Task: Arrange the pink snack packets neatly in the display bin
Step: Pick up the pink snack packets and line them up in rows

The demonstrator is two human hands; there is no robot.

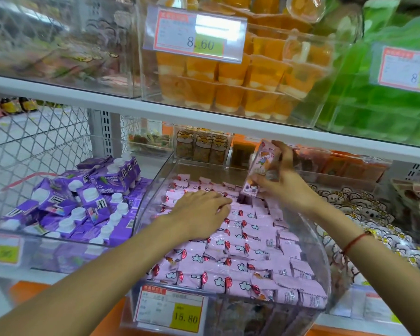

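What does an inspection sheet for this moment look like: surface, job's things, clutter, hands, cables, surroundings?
Surface: clear display bin on a white shelf, price tag reading 15.80 on its front.
Job's things: pink snack packets in rows filling most of the bin, with a gap near the back.
Clutter: nothing seen.
Hands: left hand lies flat on the packets; right hand holds a pink packet upright above the gap.
Cables: nothing seen.
Surroundings: purple cartons in the bin to the left, white flower-print packets to the right, orange jelly cups on the shelf above.
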